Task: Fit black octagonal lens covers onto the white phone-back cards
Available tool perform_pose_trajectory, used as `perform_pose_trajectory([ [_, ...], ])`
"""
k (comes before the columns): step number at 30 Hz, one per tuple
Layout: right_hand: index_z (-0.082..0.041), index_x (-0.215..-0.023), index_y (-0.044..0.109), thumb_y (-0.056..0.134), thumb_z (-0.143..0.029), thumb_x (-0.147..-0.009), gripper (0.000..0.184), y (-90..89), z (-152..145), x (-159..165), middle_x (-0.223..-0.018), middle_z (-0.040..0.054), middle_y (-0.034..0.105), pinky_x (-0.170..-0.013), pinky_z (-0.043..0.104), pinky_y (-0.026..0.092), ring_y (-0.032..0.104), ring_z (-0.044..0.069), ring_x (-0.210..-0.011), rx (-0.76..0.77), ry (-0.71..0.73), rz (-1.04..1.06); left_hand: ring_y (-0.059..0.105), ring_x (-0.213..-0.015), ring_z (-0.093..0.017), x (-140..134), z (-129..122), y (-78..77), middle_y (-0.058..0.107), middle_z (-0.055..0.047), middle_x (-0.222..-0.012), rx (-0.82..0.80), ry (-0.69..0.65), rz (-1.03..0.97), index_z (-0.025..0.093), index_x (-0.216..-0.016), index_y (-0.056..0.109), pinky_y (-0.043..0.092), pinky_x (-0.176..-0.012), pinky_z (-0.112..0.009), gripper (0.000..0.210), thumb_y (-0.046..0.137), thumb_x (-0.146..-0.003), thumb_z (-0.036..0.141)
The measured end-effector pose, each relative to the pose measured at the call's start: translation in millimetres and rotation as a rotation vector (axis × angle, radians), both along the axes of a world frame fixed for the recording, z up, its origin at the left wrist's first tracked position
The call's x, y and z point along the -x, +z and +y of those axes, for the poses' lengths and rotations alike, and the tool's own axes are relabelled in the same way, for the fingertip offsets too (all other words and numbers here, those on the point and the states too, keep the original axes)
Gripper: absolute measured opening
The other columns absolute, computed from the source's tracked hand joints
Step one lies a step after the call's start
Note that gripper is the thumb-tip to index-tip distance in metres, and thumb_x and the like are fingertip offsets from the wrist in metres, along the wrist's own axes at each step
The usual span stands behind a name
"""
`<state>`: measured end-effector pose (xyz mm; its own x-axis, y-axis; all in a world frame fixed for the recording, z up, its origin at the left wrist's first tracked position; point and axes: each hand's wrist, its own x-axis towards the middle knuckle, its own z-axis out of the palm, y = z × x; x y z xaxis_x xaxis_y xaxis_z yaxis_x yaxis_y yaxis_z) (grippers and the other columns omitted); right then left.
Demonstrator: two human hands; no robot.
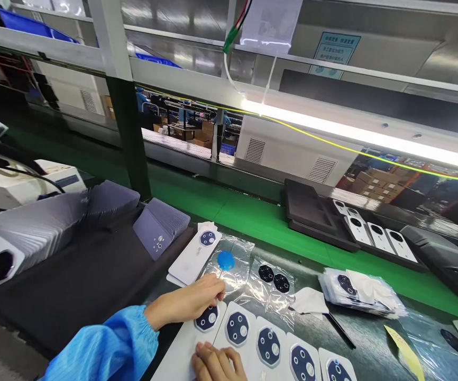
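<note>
My left hand (197, 299), in a blue sleeve, reaches over the leftmost white phone back panel (185, 341). Its fingers are pinched together at the top edge of that panel's dark camera plate (207, 319); what lies between the fingertips is too small to make out. Lower down, my right hand (219, 364) rests its fingers on the same panel, slightly apart, and is cut off by the frame. More white panels (237, 325) with dark octagonal camera plates stand in a row to the right. A blue round lump (226, 260) lies on clear film just beyond my left hand.
Fanned grey panels (161, 227) stand on black cloth at left. White panels (197, 256) are stacked behind my left hand. Octagonal dark pieces (274, 278) lie on film, near a white cloth (309, 302), a black stick (340, 330) and bagged parts (359, 292). Black trays (312, 217) sit behind.
</note>
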<state>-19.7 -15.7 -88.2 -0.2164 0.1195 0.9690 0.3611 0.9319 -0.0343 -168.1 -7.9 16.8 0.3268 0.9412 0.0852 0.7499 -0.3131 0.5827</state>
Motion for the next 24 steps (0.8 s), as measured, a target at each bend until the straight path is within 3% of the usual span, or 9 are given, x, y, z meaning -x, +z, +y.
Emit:
perform_pose_trajectory([
  [8,-0.021,-0.066,0.061,0.031,-0.012,-0.099,0.046,6.6,-4.1,1.2,-0.057,-0.0043,0.069,-0.049,0.027,0.034,0.062,0.009,-0.05,0.026,-0.048,-0.015,0.048,-0.086,-0.019,-5.8,-15.7,-27.3,0.054,-0.003,-0.092,-0.211,0.052,0.047,0.02,-0.09,0.047,0.041,-0.077,-0.03,0.032,0.031,-0.083,-0.008],
  [13,-0.018,-0.063,0.06,0.034,-0.009,-0.099,0.046,32.3,-4.4,-2.7,-0.058,-0.0049,0.068,-0.05,0.025,0.033,0.058,0.006,-0.05,-0.008,-0.045,-0.094,0.051,-0.084,-0.019,-1.4,-12.7,-44.6,0.057,-0.003,-0.09,-0.292,0.051,0.013,0.019,-0.094,0.05,0.043,-0.078,-0.03,0.03,0.033,-0.086,-0.004],
  [16,-0.016,-0.06,0.059,0.036,-0.008,-0.099,0.046,43.4,-3.9,-3.0,-0.057,-0.0059,0.067,-0.051,0.023,0.033,0.057,0.004,-0.05,-0.032,-0.042,-0.129,0.053,-0.083,-0.017,2.2,-11.4,-43.4,0.057,-0.002,-0.089,-0.313,0.087,-0.032,0.02,-0.099,0.049,0.046,-0.076,-0.027,0.027,0.032,-0.09,0.001],
  [21,-0.017,-0.057,0.057,0.038,-0.009,-0.099,0.047,40.1,-4.0,-1.1,-0.055,-0.0064,0.068,-0.049,0.023,0.033,0.058,0.004,-0.049,-0.031,-0.069,-0.044,0.057,-0.085,-0.015,4.9,-26.1,-32.0,0.059,-0.001,-0.09,-0.33,0.173,-0.082,0.021,-0.096,0.051,0.049,-0.076,-0.023,0.022,0.034,-0.094,0.008],
  [24,-0.017,-0.06,0.059,0.037,-0.009,-0.099,0.046,42.3,-3.0,-2.7,-0.056,-0.0074,0.069,-0.049,0.021,0.035,0.06,0.003,-0.05,-0.036,-0.06,-0.106,0.058,-0.083,-0.016,2.2,-38.7,-36.5,0.061,-0.002,-0.088,-0.399,0.181,-0.036,0.022,-0.097,0.056,0.05,-0.075,-0.024,0.027,0.034,-0.093,0.007],
])
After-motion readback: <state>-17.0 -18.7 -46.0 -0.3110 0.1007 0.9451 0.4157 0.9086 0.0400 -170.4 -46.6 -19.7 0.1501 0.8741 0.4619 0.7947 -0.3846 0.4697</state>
